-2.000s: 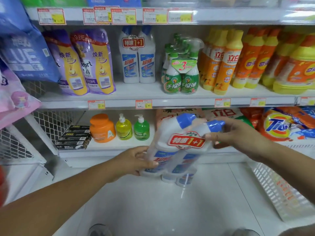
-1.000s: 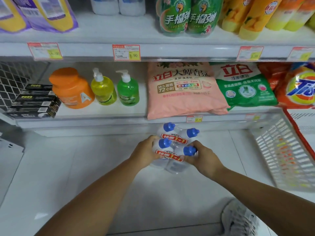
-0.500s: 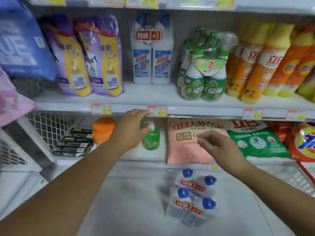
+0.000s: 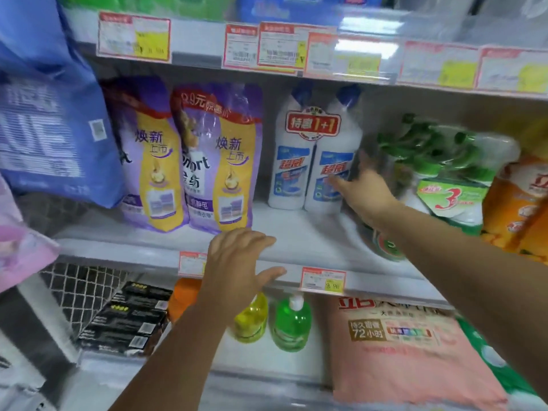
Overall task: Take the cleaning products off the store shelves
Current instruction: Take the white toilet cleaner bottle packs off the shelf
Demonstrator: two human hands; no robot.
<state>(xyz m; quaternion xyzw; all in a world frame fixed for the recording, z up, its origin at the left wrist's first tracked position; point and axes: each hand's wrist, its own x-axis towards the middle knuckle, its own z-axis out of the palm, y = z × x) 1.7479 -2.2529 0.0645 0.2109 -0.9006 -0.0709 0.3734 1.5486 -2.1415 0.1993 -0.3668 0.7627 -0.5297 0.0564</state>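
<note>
Store shelf (image 4: 299, 232), right hand (image 4: 365, 191) touching bottle pack (image 4: 298, 164)

A person's two forearms, bare along their whole visible length, end in a bare left hand (image 4: 237, 264) and bare right hand (image 4: 366, 192)

Left of the toilet-cleaner twin-pack (image 4: 314, 155) we find refill pouches (image 4: 189, 155); right of it, a spray-bottle pack (image 4: 439, 173); below it, pump bottles (image 4: 292, 321).
</note>
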